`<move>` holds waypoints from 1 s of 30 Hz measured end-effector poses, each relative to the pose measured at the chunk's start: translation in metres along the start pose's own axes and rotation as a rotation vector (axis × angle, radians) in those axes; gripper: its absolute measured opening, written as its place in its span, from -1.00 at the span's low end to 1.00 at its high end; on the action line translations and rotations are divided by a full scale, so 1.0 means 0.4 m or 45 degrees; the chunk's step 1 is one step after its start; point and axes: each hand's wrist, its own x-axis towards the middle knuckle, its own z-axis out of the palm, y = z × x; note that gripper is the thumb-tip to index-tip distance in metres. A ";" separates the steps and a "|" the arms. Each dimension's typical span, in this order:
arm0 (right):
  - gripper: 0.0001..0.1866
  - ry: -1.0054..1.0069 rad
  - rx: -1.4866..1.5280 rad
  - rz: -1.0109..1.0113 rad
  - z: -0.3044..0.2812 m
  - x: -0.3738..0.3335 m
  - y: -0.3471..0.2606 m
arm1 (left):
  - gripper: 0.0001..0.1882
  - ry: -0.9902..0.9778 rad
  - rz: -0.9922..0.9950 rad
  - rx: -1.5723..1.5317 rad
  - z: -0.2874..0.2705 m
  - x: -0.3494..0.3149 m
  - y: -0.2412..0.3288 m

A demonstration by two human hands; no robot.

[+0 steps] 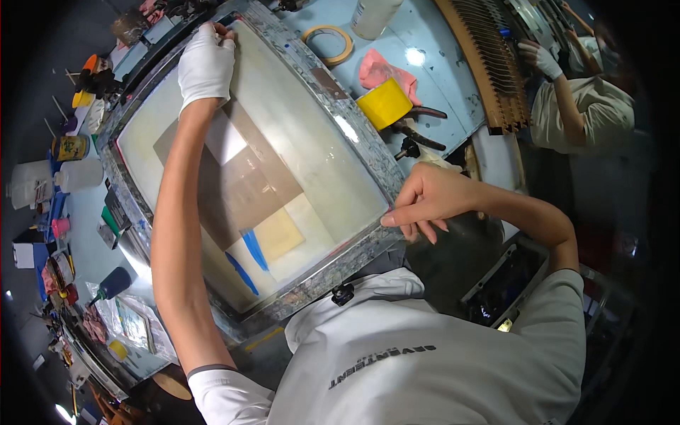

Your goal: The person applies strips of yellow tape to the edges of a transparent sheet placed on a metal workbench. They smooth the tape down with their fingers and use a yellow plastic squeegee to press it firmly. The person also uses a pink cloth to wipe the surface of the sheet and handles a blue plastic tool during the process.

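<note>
A screen-printing frame (322,273) with a speckled, paint-stained border lies tilted in front of me. Its pale mesh (312,152) has a brownish patterned area (248,188) and two blue strips (255,249) near the close end. My left hand (207,65), in a white glove with bare fingertips, reaches across to the frame's far end. Its fingers are curled, and what they hold, if anything, is hidden. Bare, my right hand (433,200) is by the frame's near right corner, thumb at the edge, fingers loosely bent and apart, nothing in them.
Right of the frame are a tape roll (328,45), a yellow roll (384,103), a pink cloth (386,71), black-handled pliers (421,127) and a white bottle (374,15). A slotted wooden rack (489,64) stands beyond; another person's gloved hand (542,59) works there. Jars and bottles (78,175) crowd the left.
</note>
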 end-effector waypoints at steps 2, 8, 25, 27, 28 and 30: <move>-0.49 0.010 0.015 -0.005 -0.003 -0.004 0.003 | -0.74 -0.045 0.060 0.090 0.010 0.015 0.005; -0.52 0.009 0.027 0.019 0.004 -0.006 0.012 | -0.64 -0.100 0.072 -0.023 -0.006 -0.003 0.009; -0.51 0.106 0.208 -0.132 -0.001 0.003 0.056 | 0.16 -0.353 0.472 -0.286 -0.167 -0.468 0.345; -0.50 0.133 0.200 -0.146 0.005 -0.003 0.050 | 0.10 -0.403 0.487 -0.300 -0.183 -0.509 0.386; -0.51 0.142 0.203 -0.157 0.006 -0.005 0.047 | 0.10 -0.410 0.502 -0.326 -0.187 -0.516 0.389; -0.51 0.153 0.215 -0.176 0.004 -0.001 0.055 | 0.08 -0.389 0.491 -0.384 -0.202 -0.508 0.377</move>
